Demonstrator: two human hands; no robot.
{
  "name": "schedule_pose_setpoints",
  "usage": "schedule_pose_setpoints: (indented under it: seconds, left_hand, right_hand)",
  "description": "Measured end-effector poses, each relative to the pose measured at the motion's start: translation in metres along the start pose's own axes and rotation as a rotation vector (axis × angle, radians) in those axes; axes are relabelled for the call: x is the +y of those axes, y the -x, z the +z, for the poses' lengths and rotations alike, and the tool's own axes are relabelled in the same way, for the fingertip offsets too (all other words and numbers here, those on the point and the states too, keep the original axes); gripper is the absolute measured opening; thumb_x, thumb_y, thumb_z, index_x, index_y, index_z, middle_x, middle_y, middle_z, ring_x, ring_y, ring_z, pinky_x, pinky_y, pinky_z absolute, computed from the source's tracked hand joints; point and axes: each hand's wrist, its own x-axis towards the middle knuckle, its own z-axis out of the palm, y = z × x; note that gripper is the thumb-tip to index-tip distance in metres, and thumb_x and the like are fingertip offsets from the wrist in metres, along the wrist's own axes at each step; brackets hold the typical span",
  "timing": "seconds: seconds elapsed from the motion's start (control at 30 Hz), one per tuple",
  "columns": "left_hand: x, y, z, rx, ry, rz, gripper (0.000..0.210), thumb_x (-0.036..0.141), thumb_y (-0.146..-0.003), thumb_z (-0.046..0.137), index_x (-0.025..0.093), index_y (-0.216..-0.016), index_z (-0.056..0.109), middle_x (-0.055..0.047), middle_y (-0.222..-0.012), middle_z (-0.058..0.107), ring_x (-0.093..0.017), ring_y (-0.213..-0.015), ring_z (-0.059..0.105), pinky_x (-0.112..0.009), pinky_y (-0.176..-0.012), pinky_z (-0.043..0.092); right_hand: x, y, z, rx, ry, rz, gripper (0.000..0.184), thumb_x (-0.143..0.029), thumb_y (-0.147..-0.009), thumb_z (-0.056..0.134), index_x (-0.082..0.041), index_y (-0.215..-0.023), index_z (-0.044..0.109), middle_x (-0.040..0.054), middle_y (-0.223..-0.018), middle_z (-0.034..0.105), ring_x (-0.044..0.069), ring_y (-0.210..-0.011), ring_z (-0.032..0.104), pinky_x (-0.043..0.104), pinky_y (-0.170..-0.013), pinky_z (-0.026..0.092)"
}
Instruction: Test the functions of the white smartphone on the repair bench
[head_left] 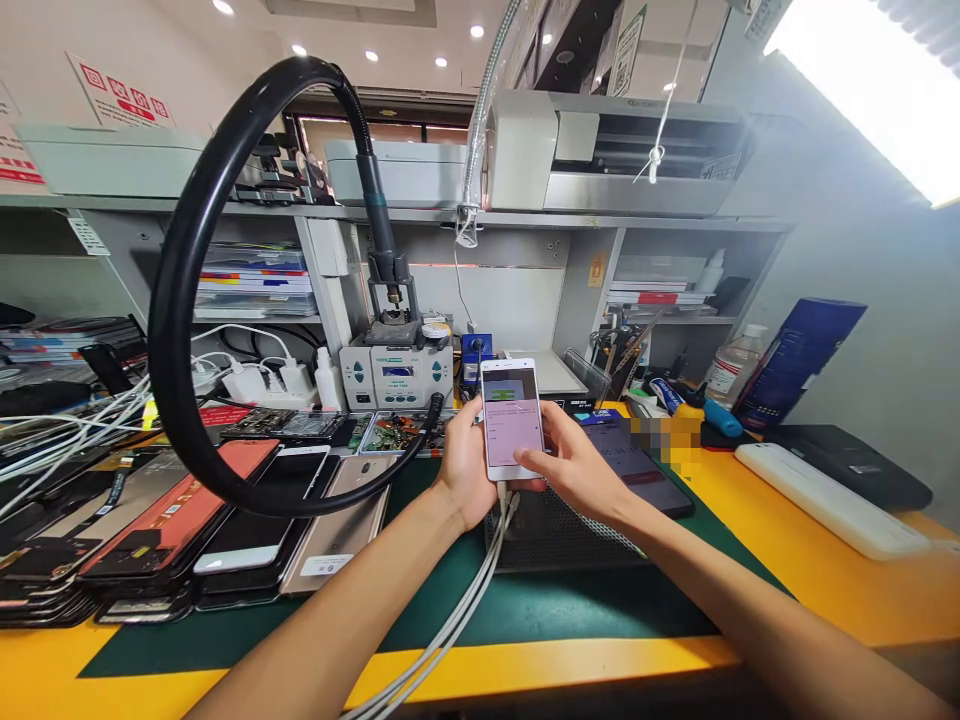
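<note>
A white smartphone (511, 415) is held upright above the bench, its screen lit with a pale pink page. My left hand (466, 460) wraps round its left side and back. On the other side my right hand (568, 450) grips the right edge, its thumb on the lower part of the screen. White cables (480, 580) run down from the phone's bottom end towards the bench's front edge. Beneath my hands lies a black perforated device (540, 540) on the green mat (420, 625). A dark phone with a lit screen (637, 470) lies just right of my right hand.
Stacks of phones and phone parts (240, 520) cover the left side. A hot-air station (397, 375) with a thick black hose (169, 300) arches in front of them. To the right are a white power bank-like block (825, 500), a black case (855, 465) and a clear bottle (735, 365).
</note>
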Motion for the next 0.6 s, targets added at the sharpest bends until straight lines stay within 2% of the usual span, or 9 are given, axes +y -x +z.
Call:
schedule_pose_setpoints:
  seconds: [0.6]
  left_hand:
    - [0.0022, 0.0012, 0.0029, -0.007, -0.020, -0.002, 0.055, 0.051, -0.100, 0.036, 0.012, -0.121, 0.069, -0.016, -0.096, 0.074, -0.026, -0.077, 0.072, -0.036, -0.062, 0.060]
  right_hand:
    - [0.0013, -0.0005, -0.0003, -0.004, -0.007, 0.004, 0.046, -0.019, -0.080, 0.065, -0.022, -0.123, 0.051, 0.0060, -0.120, 0.062, 0.023, -0.111, 0.059, 0.041, -0.099, 0.049]
